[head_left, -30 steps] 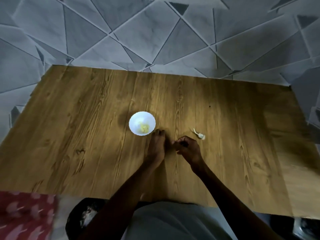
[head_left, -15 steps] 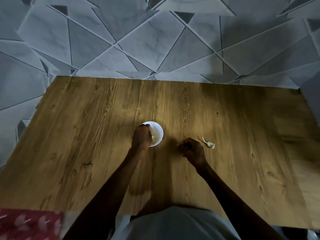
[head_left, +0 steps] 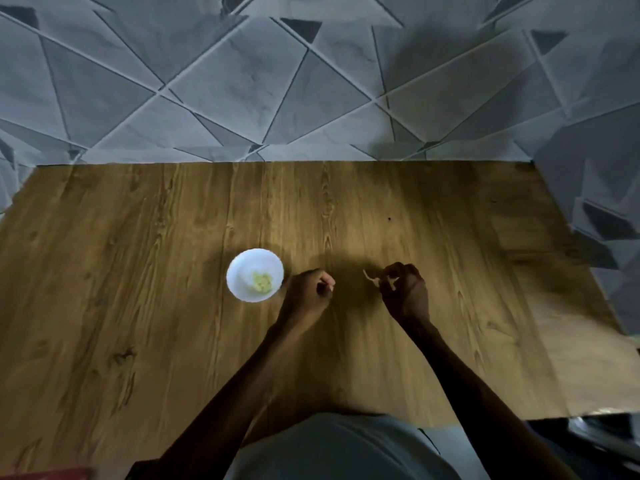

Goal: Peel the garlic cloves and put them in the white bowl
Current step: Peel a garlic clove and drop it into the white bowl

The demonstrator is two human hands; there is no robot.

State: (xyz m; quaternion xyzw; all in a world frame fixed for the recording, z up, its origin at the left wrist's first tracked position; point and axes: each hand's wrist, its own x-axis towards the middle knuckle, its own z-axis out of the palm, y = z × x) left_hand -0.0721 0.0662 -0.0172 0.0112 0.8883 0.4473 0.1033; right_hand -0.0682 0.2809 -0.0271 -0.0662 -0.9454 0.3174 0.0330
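Observation:
A small white bowl (head_left: 242,271) stands on the wooden table (head_left: 138,306), with several pale yellow peeled garlic pieces (head_left: 261,282) inside. My left hand (head_left: 310,294) hovers just right of the bowl with its fingers curled and nothing visible in them. Further right, my right hand (head_left: 407,294) pinches a whitish unpeeled garlic clove (head_left: 390,283), and the clove's papery tail (head_left: 371,278) sticks out to the left. Most of the clove is hidden by the fingers.
A grey wall with a triangle pattern (head_left: 311,81) rises behind the table's far edge. My grey-clad lap (head_left: 339,448) is at the near edge. A red patterned cloth (head_left: 41,474) shows at the bottom left corner.
My left hand has drawn back from over the bowl to just right of it. My right hand has moved right and taken hold of the garlic clove that lay on the table.

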